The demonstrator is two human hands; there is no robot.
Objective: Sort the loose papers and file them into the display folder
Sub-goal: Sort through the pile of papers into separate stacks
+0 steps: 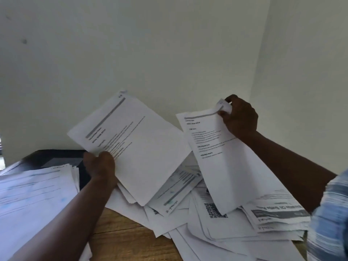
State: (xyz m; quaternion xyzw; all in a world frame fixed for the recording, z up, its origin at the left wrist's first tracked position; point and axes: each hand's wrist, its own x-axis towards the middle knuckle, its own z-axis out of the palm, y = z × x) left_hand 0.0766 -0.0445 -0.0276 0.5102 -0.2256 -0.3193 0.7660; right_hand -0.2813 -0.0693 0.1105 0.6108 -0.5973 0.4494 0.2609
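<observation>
My left hand [100, 164] grips the lower edge of a printed sheet [139, 147], held up and tilted over the table. My right hand [240, 117] pinches the top corner of a second printed sheet [226, 166], which hangs down with its bottom edge touching the loose papers [216, 228] spread over the wooden table [120, 240]. A neater stack of papers [32, 200] lies at the left. A dark, flat object [56, 157], possibly the display folder, lies behind that stack, partly covered.
A pale wall rises directly behind the table, with a corner at the right. Loose sheets with QR codes and grey headers overlap up to the table's right side. A strip of bare wood shows at the front centre.
</observation>
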